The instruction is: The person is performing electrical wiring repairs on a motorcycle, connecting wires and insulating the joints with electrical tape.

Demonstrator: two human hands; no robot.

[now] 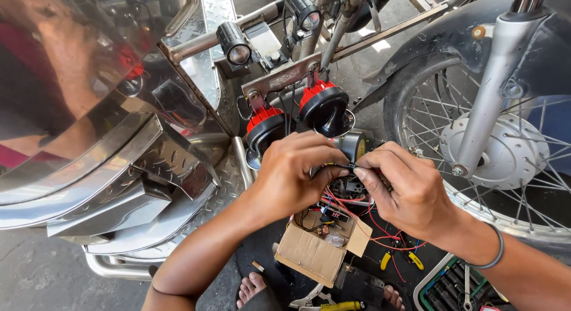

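Note:
My left hand (294, 171) and my right hand (404, 189) meet in front of a motorcycle's frame, fingertips together on a small black wire connector (347, 166). Red and black wires (357, 207) hang down from that spot. Just above my hands two red-and-black horns (324, 105) (264, 126) are bolted to a metal bracket (279, 76). My right wrist carries a grey band (496, 251). What lies inside the connector is hidden by my fingers.
A polished steel sidecar body (107, 138) fills the left. The spoked front wheel (505, 150) and fork stand at right. Two small spotlights (235, 44) sit above. Below are an open cardboard box (312, 251), yellow-handled pliers (398, 258), a tool tray (452, 284) and sandalled feet (253, 290).

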